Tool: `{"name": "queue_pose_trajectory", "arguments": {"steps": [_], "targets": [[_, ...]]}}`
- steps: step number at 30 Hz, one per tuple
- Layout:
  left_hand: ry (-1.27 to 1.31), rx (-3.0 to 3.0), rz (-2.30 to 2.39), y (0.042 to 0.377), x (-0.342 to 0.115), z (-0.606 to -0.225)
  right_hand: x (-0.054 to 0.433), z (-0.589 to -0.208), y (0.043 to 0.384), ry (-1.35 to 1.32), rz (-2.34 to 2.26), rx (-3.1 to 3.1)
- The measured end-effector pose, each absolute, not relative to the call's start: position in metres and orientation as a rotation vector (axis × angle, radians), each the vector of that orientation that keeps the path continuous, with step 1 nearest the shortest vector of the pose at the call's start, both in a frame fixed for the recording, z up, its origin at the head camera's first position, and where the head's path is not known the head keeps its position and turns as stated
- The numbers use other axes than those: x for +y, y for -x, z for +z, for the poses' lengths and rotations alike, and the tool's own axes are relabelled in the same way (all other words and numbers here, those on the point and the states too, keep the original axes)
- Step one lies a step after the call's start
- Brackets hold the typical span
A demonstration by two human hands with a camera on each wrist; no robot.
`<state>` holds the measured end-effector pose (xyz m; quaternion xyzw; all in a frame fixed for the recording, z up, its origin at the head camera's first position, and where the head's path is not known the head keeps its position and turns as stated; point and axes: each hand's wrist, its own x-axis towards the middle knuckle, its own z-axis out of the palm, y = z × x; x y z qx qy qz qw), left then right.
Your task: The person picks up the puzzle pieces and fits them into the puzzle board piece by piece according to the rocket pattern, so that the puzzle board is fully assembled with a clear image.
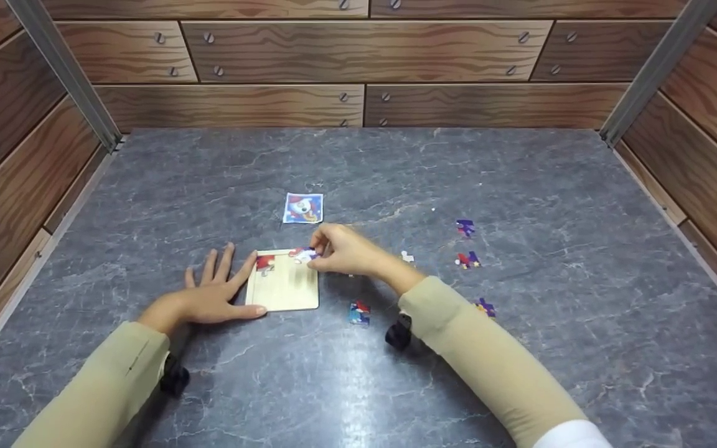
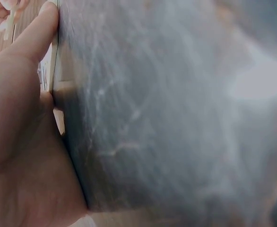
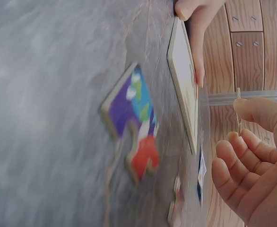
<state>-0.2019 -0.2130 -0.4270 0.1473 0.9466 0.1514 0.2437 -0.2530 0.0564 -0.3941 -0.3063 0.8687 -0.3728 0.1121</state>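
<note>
A pale wooden puzzle tray (image 1: 279,295) lies flat on the table. Spread out at its left side is my left hand (image 1: 209,303), the thumb on the near left corner and the index finger at the far left one. One red jigsaw piece (image 1: 265,264) sits in the tray's far left corner. Over the far right corner my right hand (image 1: 352,250) pinches another jigsaw piece (image 1: 302,254), white, red and purple, between thumb and fingers. In the right wrist view this held piece (image 3: 239,112) shows edge-on, raised off the tray.
Loose jigsaw pieces lie right of the tray, among them a blue and red one (image 1: 360,313), a red and purple one (image 1: 468,260) and a purple one (image 1: 465,228). A square picture card (image 1: 303,208) lies behind the tray. Wood-patterned walls (image 1: 365,53) enclose the table.
</note>
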Motion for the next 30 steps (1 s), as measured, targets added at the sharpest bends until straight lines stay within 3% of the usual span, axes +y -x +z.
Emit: {"name": "queue_pose_trajectory", "arguments": {"steps": [30], "targets": [[-0.406,2.59,0.418,0.201,-0.213,-0.425,0.015,-0.413,0.268,0.923,-0.904,2.618]]}}
